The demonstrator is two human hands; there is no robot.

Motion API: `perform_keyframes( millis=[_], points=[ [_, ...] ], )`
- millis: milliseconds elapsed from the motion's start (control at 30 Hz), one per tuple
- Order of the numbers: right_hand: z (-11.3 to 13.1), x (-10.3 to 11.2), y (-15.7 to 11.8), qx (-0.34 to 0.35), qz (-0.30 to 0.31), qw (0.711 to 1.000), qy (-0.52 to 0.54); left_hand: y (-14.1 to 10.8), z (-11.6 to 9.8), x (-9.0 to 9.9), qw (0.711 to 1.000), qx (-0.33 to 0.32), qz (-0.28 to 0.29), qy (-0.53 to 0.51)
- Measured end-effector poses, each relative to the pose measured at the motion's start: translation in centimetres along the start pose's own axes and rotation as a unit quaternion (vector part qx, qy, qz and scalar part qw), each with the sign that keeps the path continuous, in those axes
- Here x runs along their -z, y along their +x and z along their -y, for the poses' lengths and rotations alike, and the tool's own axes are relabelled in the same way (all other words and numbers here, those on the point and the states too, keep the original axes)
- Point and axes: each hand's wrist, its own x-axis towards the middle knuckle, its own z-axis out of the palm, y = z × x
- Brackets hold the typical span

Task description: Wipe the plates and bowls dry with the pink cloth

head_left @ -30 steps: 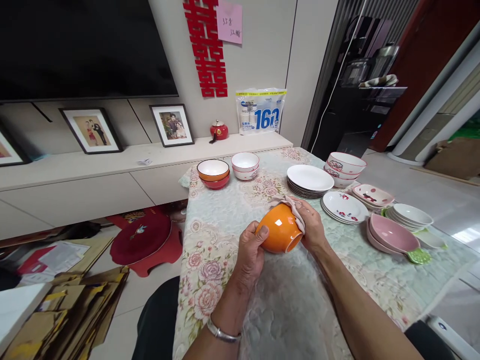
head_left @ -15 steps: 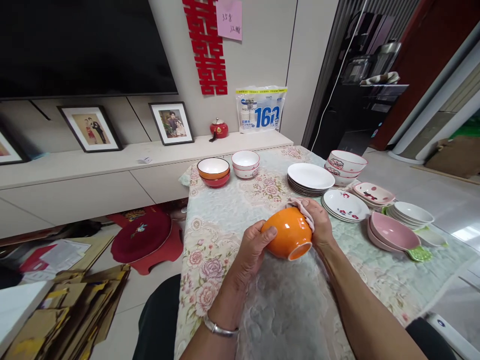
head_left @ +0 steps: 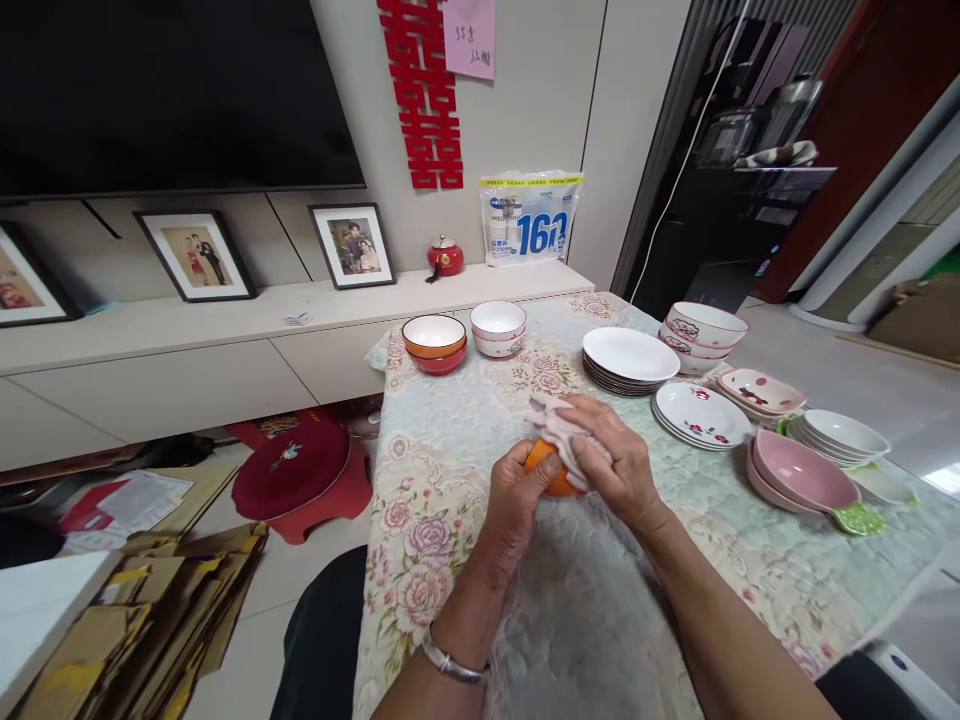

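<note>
An orange bowl (head_left: 541, 458) is held above the near part of the flowered tablecloth (head_left: 420, 540), mostly covered by cloth and fingers. My left hand (head_left: 519, 487) is closed on its left side, thumb on the outside. My right hand (head_left: 611, 450) grips a pale pink cloth (head_left: 559, 425) and presses it over the bowl's right side. Beyond my hands, a stack of white plates (head_left: 631, 354) stands on the table, with flower-patterned plates (head_left: 701, 415) to its right.
Two bowls, orange (head_left: 433, 338) over red, stand at the back left beside white bowls (head_left: 499, 320). At the right are large bowls (head_left: 705, 325), pink leaf-shaped dishes (head_left: 802, 468) and small white bowls (head_left: 844, 432). A red stool (head_left: 300, 480) stands left of the table.
My right hand has moved left across the bowl with the cloth, which now covers much of it. The bowl has turned, and its foot ring is hidden. The view has shifted slightly.
</note>
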Motion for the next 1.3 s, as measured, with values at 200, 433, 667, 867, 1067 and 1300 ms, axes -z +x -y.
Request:
perform_keyframes(
  millis=[200, 433, 667, 867, 1067, 1300],
  points=[
    [-2.6, 0.0, 0.7, -0.307, -0.129, 0.895, 0.296, -0.1, 0.3, 0.1, 0.999, 0.02, -0.019, -0.022],
    [-1.8, -0.4, 1.2, -0.375, -0.16, 0.813, 0.414, -0.3, -1.0, -0.5, 0.996, 0.043, 0.004, -0.081],
    [-1.8, 1.0, 0.7, -0.351, -0.161, 0.864, 0.322, -0.4, -1.4, 0.0, 0.998, 0.062, 0.03, 0.013],
    [-0.5, 0.6, 0.0, -0.167, -0.093, 0.977, 0.097, -0.2, -1.0, -0.3, 0.999, 0.031, -0.004, 0.01],
    [1.7, -0.3, 0.0, 0.067, 0.023, 0.994, -0.077, 0.1, -0.6, -0.8, 0.999, -0.002, -0.043, -0.019],
    [-1.7, 0.2, 0.1, -0.176, -0.075, 0.973, 0.127, -0.2, -0.3, -0.4, 0.999, 0.021, -0.035, -0.001]
  ],
)
